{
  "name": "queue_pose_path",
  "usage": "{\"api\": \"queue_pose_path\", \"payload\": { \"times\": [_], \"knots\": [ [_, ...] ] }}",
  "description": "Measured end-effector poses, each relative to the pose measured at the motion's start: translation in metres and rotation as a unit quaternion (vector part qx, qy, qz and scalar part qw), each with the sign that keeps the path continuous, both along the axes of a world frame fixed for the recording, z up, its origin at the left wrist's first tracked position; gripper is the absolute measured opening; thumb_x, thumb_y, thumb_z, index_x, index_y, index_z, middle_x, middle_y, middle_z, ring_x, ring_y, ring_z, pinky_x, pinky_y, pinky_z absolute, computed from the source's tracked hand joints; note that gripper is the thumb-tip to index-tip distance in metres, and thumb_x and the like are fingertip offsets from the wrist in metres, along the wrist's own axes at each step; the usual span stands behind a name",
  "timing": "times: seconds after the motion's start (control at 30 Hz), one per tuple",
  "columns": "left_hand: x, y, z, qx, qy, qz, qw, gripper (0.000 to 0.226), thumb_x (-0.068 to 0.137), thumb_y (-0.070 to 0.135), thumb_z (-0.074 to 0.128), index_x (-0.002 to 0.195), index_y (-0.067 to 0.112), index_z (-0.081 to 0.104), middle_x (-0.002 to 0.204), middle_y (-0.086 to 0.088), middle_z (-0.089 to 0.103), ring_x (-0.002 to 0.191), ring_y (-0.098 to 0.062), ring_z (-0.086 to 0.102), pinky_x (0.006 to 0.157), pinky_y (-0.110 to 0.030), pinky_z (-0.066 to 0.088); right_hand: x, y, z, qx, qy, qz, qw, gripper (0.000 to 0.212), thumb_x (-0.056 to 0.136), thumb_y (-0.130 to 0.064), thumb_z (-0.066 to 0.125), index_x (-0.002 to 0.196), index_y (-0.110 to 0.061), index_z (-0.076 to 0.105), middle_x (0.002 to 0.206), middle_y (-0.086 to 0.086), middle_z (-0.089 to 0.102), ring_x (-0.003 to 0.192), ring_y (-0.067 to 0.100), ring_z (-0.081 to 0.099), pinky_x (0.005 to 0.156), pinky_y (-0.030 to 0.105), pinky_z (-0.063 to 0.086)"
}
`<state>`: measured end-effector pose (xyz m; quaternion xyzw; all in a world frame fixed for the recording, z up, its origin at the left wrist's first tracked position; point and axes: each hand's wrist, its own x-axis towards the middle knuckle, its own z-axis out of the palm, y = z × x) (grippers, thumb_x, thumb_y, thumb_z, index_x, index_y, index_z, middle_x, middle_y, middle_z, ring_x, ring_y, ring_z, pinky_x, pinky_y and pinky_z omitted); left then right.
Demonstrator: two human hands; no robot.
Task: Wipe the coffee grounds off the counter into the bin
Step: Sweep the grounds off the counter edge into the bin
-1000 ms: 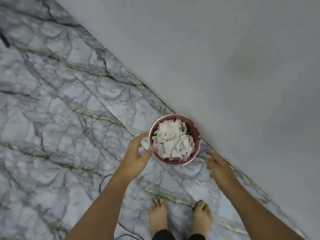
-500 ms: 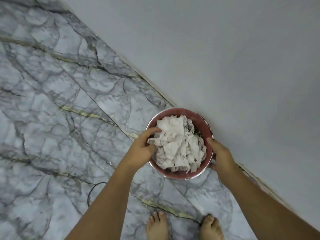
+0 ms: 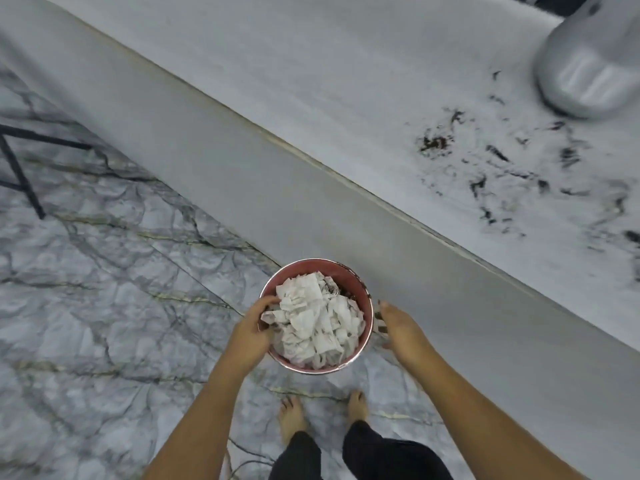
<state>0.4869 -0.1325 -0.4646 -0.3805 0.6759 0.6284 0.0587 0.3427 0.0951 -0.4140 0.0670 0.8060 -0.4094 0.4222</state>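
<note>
A small round red bin (image 3: pixel 349 276) full of crumpled white paper towels (image 3: pixel 313 327) is held above the marble floor, close to the counter's front face. My left hand (image 3: pixel 251 332) grips its left rim, fingers hooked over the edge onto the paper. My right hand (image 3: pixel 401 329) presses flat against the bin's right side. Dark coffee grounds (image 3: pixel 491 161) lie scattered and smeared over the white counter (image 3: pixel 346 81) at the upper right.
A grey rounded appliance (image 3: pixel 588 67) stands on the counter at the far right, beside the grounds. Black metal legs (image 3: pixel 20 161) stand on the marble floor (image 3: pixel 104 289) at the left. My bare feet (image 3: pixel 294 417) are below the bin, and a thin cable lies near them.
Both hands closed in on the bin and lifted it off the floor. The view has swung up, bringing the counter top, the grounds and the appliance into sight.
</note>
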Motion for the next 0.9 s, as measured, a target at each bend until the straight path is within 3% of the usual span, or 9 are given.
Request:
{"api": "queue_pose_path", "payload": {
  "times": [0.07, 0.13, 0.23, 0.33, 0.47, 0.53, 0.6, 0.7, 0.9],
  "knots": [
    [0.001, 0.015, 0.04, -0.002, 0.011, 0.002, 1.0, 0.061, 0.076, -0.012, 0.052, 0.112, 0.036, 0.066, 0.104, 0.022, 0.07, 0.103, -0.009, 0.064, 0.085, -0.039, 0.057, 0.007, 0.03, 0.053, 0.038, 0.099, 0.076, 0.991, 0.051, 0.101, -0.046, 0.039, 0.137, -0.013, 0.053, 0.142, 0.012, 0.055, 0.129, 0.028, 0.051, 0.106, 0.036, 0.036],
    [-0.001, 0.031, 0.066, -0.015, 0.028, 0.001, 1.0, 0.06, 0.069, -0.004, 0.053, 0.115, 0.032, 0.067, 0.109, 0.015, 0.07, 0.104, -0.014, 0.065, 0.088, -0.047, 0.058, 0.004, 0.061, 0.093, 0.054, 0.171, 0.119, 0.977, 0.045, 0.1, -0.032, 0.046, 0.139, -0.01, 0.052, 0.143, 0.011, 0.054, 0.129, 0.024, 0.051, 0.104, 0.031, 0.036],
    [-0.005, 0.051, 0.082, -0.005, 0.02, 0.003, 1.0, 0.062, 0.072, -0.009, 0.05, 0.11, 0.036, 0.067, 0.111, 0.003, 0.068, 0.101, -0.026, 0.066, 0.075, -0.045, 0.06, -0.009, 0.108, 0.138, -0.004, 0.231, 0.119, 0.966, 0.028, 0.095, -0.019, 0.059, 0.121, -0.019, 0.069, 0.122, 0.001, 0.069, 0.107, 0.015, 0.065, 0.098, 0.031, 0.048],
    [-0.014, 0.067, 0.087, 0.007, -0.003, 0.019, 1.0, 0.064, 0.074, -0.015, 0.044, 0.108, 0.034, 0.066, 0.117, -0.006, 0.064, 0.095, -0.029, 0.064, 0.07, -0.043, 0.058, -0.04, 0.157, 0.162, -0.062, 0.292, -0.001, 0.954, 0.02, 0.092, -0.008, 0.061, 0.102, -0.021, 0.074, 0.098, 0.005, 0.075, 0.089, 0.02, 0.072, 0.087, 0.04, 0.058],
    [-0.029, 0.084, 0.091, 0.001, -0.025, 0.02, 0.999, 0.065, 0.076, -0.018, 0.039, 0.106, 0.033, 0.064, 0.11, -0.005, 0.061, 0.081, -0.025, 0.058, 0.064, -0.039, 0.052, -0.097, 0.228, 0.166, 0.051, 0.455, -0.141, 0.878, 0.029, 0.085, -0.017, 0.056, 0.108, -0.014, 0.071, 0.112, 0.012, 0.071, 0.097, 0.026, 0.067, 0.091, 0.029, 0.049],
    [-0.039, 0.092, 0.093, -0.002, -0.024, 0.015, 1.0, 0.063, 0.078, -0.02, 0.038, 0.11, 0.028, 0.063, 0.111, -0.005, 0.06, 0.079, -0.024, 0.058, 0.059, -0.035, 0.05, -0.121, 0.269, 0.16, 0.13, 0.483, -0.163, 0.851, 0.046, 0.081, -0.022, 0.049, 0.122, -0.008, 0.065, 0.127, 0.018, 0.061, 0.116, 0.032, 0.057, 0.101, 0.036, 0.042],
    [-0.05, 0.101, 0.094, 0.009, -0.014, 0.012, 1.0, 0.061, 0.079, -0.024, 0.038, 0.115, 0.019, 0.061, 0.112, -0.004, 0.06, 0.08, -0.022, 0.059, 0.051, -0.031, 0.053, -0.145, 0.307, 0.148, 0.221, 0.474, -0.148, 0.84, 0.061, 0.082, -0.029, 0.042, 0.137, -0.003, 0.051, 0.144, 0.023, 0.046, 0.134, 0.038, 0.04, 0.11, 0.048, 0.033],
    [-0.063, 0.107, 0.092, 0.028, -0.017, 0.026, 0.999, 0.061, 0.078, -0.029, 0.033, 0.118, 0.009, 0.058, 0.111, -0.01, 0.06, 0.079, -0.023, 0.059, 0.04, -0.025, 0.05, -0.178, 0.35, 0.132, 0.342, 0.427, -0.048, 0.836, 0.069, 0.086, -0.04, 0.027, 0.14, 0.002, 0.036, 0.147, 0.031, 0.036, 0.134, 0.048, 0.032, 0.107, 0.061, 0.034],
    [-0.074, 0.101, 0.073, -0.009, -0.041, 0.044, 0.998, 0.071, 0.072, -0.027, 0.028, 0.101, 0.026, 0.065, 0.111, -0.01, 0.065, 0.085, -0.027, 0.062, 0.059, -0.032, 0.049, -0.204, 0.364, 0.118, 0.378, 0.397, 0.022, 0.836, 0.07, 0.095, -0.052, 0.015, 0.141, -0.001, 0.03, 0.151, 0.028, 0.032, 0.136, 0.044, 0.032, 0.107, 0.058, 0.034]
  ]
}}
